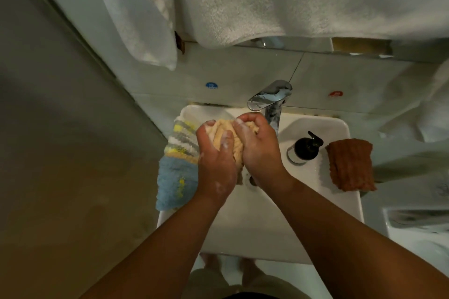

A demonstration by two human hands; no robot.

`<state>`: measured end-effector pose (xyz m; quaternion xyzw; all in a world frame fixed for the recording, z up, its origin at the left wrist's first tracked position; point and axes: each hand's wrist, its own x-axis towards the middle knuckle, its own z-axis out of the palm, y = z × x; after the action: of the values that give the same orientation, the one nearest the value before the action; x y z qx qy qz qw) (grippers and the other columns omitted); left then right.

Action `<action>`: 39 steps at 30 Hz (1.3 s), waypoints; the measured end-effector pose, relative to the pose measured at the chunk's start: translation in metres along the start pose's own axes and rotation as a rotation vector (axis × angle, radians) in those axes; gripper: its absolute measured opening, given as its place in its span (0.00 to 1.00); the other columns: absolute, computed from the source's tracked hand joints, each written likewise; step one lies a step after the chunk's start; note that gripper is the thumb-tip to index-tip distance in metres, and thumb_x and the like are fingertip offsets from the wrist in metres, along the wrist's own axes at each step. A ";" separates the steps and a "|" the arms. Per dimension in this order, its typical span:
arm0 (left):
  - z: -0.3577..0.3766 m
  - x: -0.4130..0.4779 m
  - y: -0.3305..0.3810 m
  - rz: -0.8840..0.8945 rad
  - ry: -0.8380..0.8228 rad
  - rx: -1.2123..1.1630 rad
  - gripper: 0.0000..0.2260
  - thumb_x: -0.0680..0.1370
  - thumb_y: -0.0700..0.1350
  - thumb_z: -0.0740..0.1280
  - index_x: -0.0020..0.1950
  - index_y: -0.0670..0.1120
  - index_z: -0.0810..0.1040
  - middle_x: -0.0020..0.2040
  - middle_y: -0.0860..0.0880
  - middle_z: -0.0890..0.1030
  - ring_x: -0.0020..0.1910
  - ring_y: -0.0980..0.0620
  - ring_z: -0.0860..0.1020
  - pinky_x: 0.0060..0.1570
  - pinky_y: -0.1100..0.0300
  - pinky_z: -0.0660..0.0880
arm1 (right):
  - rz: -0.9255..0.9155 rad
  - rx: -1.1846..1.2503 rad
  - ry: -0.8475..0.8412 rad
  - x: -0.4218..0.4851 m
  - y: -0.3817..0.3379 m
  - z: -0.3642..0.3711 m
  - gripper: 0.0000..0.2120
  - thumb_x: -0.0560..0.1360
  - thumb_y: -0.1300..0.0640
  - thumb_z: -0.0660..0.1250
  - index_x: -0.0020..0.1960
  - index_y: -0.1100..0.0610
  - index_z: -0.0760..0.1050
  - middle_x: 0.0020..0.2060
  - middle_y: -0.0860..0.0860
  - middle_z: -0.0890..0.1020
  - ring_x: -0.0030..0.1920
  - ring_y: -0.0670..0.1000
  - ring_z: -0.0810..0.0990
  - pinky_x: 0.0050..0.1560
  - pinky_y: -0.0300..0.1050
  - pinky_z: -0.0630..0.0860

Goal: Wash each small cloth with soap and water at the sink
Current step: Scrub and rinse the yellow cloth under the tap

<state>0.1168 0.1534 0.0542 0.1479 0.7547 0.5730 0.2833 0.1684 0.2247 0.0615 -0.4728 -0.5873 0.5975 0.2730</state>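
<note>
Yellow cloth (220, 130): bunched into a wad, clasped between both hands, held above the basin just in front of the tap spout.
Left hand (216, 160): fingers curled round the left side of the wad, thumb laid across its front; flecks of white lather on knuckles and wrist.
Right hand (257, 145): fingers curled over the top and right side of the wad, gripping it; lather on the fingers.
Sink (255, 226): white, rectangular, below the forearms.
Tap (269, 97): chrome, single lever, at the back rim, spout just behind the right hand; running or not, cannot tell.
Striped cloth (177, 165): blue, yellow, grey and white, draped over the left rim, just beside the left hand.
Brown cloth (349, 165): folded, lying on the right rim, apart from the hands.
Soap bottle (303, 148): dark pump top, standing on the right rim between tap and brown cloth.
Towels (267, 2): white, hanging on the wall above the sink.
Blue sticker (211, 85): on the tiled wall, left of the tap.
Red sticker (335, 93): on the same wall, right of the tap.
</note>
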 end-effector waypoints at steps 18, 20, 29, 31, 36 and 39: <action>0.007 0.020 0.031 0.066 -0.058 -0.129 0.18 0.74 0.62 0.62 0.63 0.62 0.69 0.59 0.53 0.79 0.58 0.49 0.81 0.56 0.42 0.80 | 0.018 0.343 0.085 0.007 -0.032 0.000 0.05 0.81 0.56 0.67 0.46 0.51 0.79 0.38 0.44 0.86 0.43 0.46 0.86 0.46 0.45 0.84; 0.007 0.020 0.033 0.071 -0.064 -0.121 0.17 0.75 0.61 0.62 0.64 0.62 0.69 0.59 0.52 0.79 0.57 0.49 0.81 0.55 0.43 0.81 | 0.014 0.304 0.083 0.008 -0.034 -0.001 0.06 0.82 0.55 0.66 0.46 0.49 0.77 0.35 0.38 0.84 0.41 0.40 0.85 0.42 0.40 0.83; -0.013 -0.002 -0.008 -0.044 -0.153 -0.137 0.13 0.77 0.60 0.63 0.61 0.64 0.71 0.56 0.51 0.81 0.52 0.47 0.83 0.47 0.38 0.82 | -0.094 0.009 -0.015 -0.031 0.009 -0.006 0.07 0.83 0.49 0.63 0.51 0.51 0.74 0.42 0.47 0.80 0.43 0.45 0.82 0.40 0.39 0.78; -0.017 -0.011 -0.034 -0.108 -0.172 -0.065 0.07 0.82 0.57 0.61 0.59 0.68 0.70 0.53 0.51 0.81 0.48 0.46 0.84 0.39 0.36 0.82 | -0.035 -0.031 -0.038 -0.048 0.037 -0.005 0.04 0.83 0.52 0.64 0.51 0.52 0.73 0.41 0.47 0.80 0.41 0.41 0.81 0.38 0.32 0.75; -0.009 -0.021 -0.085 -0.220 -0.250 0.082 0.09 0.84 0.51 0.60 0.60 0.65 0.69 0.59 0.51 0.78 0.50 0.57 0.80 0.34 0.68 0.78 | 0.091 -0.142 -0.060 -0.055 0.112 -0.014 0.06 0.84 0.55 0.61 0.53 0.56 0.75 0.43 0.48 0.81 0.42 0.42 0.82 0.43 0.34 0.76; 0.001 -0.018 -0.101 -0.240 -0.260 0.130 0.09 0.84 0.51 0.61 0.60 0.65 0.68 0.60 0.51 0.77 0.53 0.57 0.79 0.39 0.69 0.78 | 0.083 -0.249 -0.071 -0.042 0.139 -0.019 0.09 0.84 0.51 0.59 0.51 0.53 0.77 0.43 0.47 0.81 0.43 0.45 0.82 0.45 0.38 0.78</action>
<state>0.1422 0.1143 -0.0371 0.1474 0.7595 0.4610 0.4346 0.2344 0.1737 -0.0594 -0.5056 -0.6461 0.5471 0.1661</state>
